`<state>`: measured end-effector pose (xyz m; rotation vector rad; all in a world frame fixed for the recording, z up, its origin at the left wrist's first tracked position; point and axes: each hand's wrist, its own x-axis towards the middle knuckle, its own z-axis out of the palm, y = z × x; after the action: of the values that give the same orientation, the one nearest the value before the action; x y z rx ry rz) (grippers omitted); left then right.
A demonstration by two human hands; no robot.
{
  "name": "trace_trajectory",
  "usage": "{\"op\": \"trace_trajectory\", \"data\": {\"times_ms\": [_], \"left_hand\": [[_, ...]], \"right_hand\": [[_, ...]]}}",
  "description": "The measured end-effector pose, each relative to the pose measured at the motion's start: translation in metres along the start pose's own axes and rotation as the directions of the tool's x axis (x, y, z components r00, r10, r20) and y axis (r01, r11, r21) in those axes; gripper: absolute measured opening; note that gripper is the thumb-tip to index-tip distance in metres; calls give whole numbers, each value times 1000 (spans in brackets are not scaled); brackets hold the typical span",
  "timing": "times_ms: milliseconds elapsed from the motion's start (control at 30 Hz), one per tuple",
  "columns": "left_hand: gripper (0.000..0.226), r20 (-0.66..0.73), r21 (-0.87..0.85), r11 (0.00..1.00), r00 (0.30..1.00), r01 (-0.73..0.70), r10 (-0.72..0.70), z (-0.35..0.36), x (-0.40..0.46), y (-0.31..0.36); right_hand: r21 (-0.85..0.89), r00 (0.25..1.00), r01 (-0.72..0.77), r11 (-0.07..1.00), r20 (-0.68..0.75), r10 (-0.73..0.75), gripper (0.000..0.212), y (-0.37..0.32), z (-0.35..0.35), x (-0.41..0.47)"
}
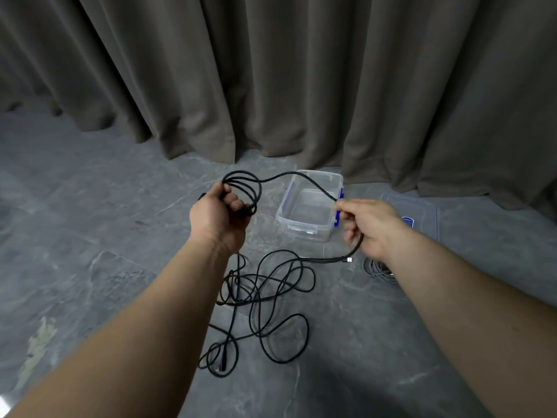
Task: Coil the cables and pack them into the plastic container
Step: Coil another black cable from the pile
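Note:
My left hand (220, 214) grips several loops of a black cable (245, 184) held above the floor. From the loops the same cable arcs right across the clear plastic container (310, 229) to my right hand (369, 227), which pinches it; its tail hangs down from that hand and ends in a plug (348, 260). The container stands open on the floor with blue clips on its sides and nothing inside. More black cable (271, 300) lies tangled on the floor below my hands.
The container's clear lid (422, 212) lies flat to the right of it. A coiled grey cable (376, 271) rests on the floor partly under my right forearm. Brown curtains (286, 79) hang behind. The floor is grey stone tile.

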<state>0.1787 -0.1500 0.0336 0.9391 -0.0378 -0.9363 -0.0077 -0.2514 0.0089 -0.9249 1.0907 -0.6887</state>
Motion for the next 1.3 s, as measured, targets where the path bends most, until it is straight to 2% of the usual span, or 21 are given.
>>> {"op": "trace_trajectory", "data": {"times_ms": [100, 167, 267, 367, 433, 533, 667, 733, 767, 833, 867, 933, 1000, 1100, 1200, 1233, 1300], "left_hand": [[36, -75, -122, 991, 996, -48, 39, -6, 6, 12], [36, -76, -106, 991, 994, -82, 74, -7, 7, 16], [35, -23, 7, 996, 996, -92, 92, -3, 2, 10], [33, 36, 137, 985, 994, -109, 105, 2, -3, 0], [32, 68, 168, 978, 991, -124, 114, 3, -5, -1], [32, 100, 156, 978, 987, -137, 122, 5, -7, 4], [32, 117, 102, 985, 985, -138, 125, 6, -10, 12], [34, 114, 64, 989, 985, -133, 125, 6, -10, 17], [34, 108, 51, 990, 986, -131, 124, 6, -10, 19], [34, 94, 41, 992, 989, -121, 116, 4, -11, 19], [34, 92, 42, 993, 990, -114, 110, 4, -12, 18], [33, 103, 51, 994, 990, -100, 94, 3, -14, 15], [33, 129, 64, 994, 989, -88, 79, 3, -16, 15], [32, 153, 84, 994, 986, -74, 60, 1, -17, 15], [32, 148, 129, 988, 987, -81, 61, 1, -16, 10], [31, 148, 144, 986, 987, -85, 63, 2, -17, 8], [32, 156, 160, 983, 986, -85, 59, 3, -17, 5]], "right_hand": [[-93, 995, -9, 996, 97, 19, 17, 3, -2, -4], [-181, 997, 14, 983, 74, -1, 18, 11, -2, -4], [-275, 983, 177, 945, 3, -184, 18, 12, 9, -6], [-306, 903, 425, 852, 81, -421, 18, 3, 29, -17], [-269, 857, 515, 814, 167, -488, 18, -4, 39, -26], [-214, 829, 555, 804, 216, -516, 15, -14, 45, -38], [71, 762, 575, 815, 315, -565, 17, -42, 54, -64], [267, 738, 505, 821, 361, -571, 21, -68, 59, -73], [341, 753, 436, 833, 368, -545, 21, -77, 60, -74], [364, 850, 257, 895, 355, -389, 20, -73, 61, -66], [317, 905, 155, 936, 335, -264, 20, -59, 59, -59], [164, 963, 17, 986, 261, -60, 24, -22, 55, -44], [2, 991, -1, 1000, 135, 0, 29, 3, 52, -32], [-272, 986, 154, 950, -17, -165, 29, 12, 50, -21], [-383, 949, 263, 885, -61, -309, 26, 11, 49, -19], [-441, 932, 293, 848, -67, -357, 24, 9, 49, -19], [-644, 887, 330, 690, -37, -460, 17, 8, 46, -21]]}}
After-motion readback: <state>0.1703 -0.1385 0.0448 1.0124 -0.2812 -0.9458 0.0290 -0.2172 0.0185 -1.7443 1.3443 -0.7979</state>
